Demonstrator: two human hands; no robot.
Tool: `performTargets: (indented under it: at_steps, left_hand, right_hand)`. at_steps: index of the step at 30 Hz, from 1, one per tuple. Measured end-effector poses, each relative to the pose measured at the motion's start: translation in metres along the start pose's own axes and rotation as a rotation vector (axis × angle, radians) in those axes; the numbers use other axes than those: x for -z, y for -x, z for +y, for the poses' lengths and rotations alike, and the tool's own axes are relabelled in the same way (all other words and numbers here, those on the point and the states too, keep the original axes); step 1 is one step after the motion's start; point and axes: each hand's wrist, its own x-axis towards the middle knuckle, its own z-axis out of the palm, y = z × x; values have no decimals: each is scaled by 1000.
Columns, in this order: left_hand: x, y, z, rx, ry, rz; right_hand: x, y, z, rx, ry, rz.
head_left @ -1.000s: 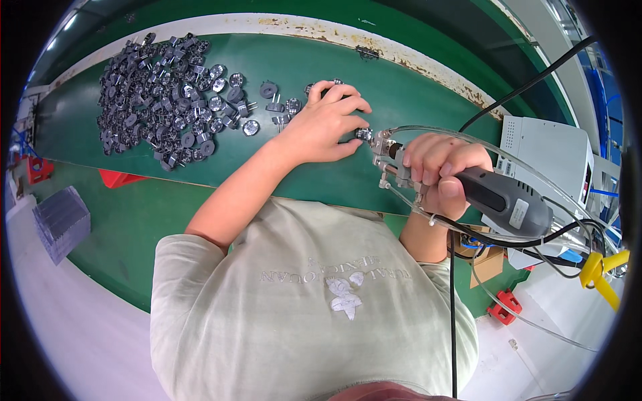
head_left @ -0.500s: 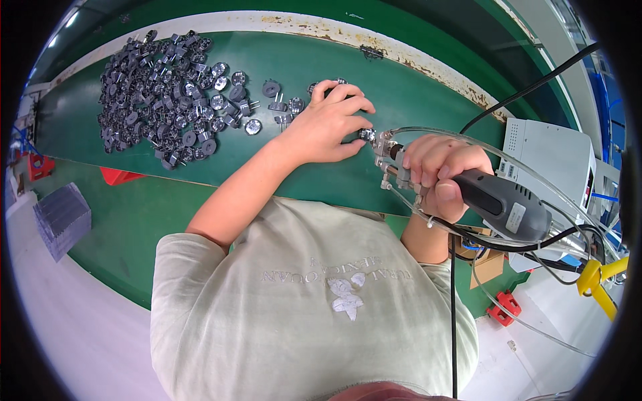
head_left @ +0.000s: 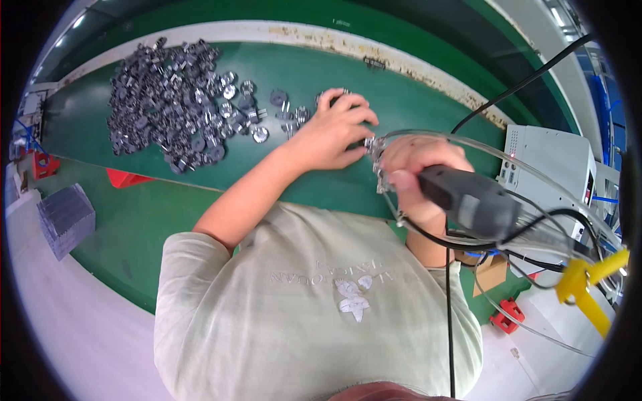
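My right hand (head_left: 418, 160) is wrapped round a dark grey powered screwdriver (head_left: 478, 204), which has a metal fitting and clear tubing at its front end. The tool lies nearly level, its tip toward my left hand. My left hand (head_left: 331, 137) pinches a small round black-and-silver part (head_left: 366, 142) at the tip; the fingers hide most of it. Just left of that hand several loose parts lie on the green bench, among them a dark disc (head_left: 279, 98) and a silver-faced one (head_left: 303, 114). Others are partly hidden behind its fingers.
A big heap of the same small parts (head_left: 164, 110) covers the left of the green bench (head_left: 287, 187). At the right stands a white machine box (head_left: 545, 160). Black cables, clear tubes and a yellow bracket (head_left: 575, 281) crowd the tool's rear. A worn white ledge (head_left: 307, 37) borders the bench's far side.
The screwdriver and my right hand have shifted left, up against the left fingers, and are blurred by motion. My left hand keeps its pinch. The whole view has moved slightly.
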Motion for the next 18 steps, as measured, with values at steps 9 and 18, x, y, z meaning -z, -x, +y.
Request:
performTargets:
  at_steps: [9,18]
  left_hand:
    - [27,-6,9,90,-49,-104]
    - [73,-120,-103,503,-368,85]
  right_hand:
    - [21,3,-30,169,-342,206]
    - [28,8,-5,180,-299,278]
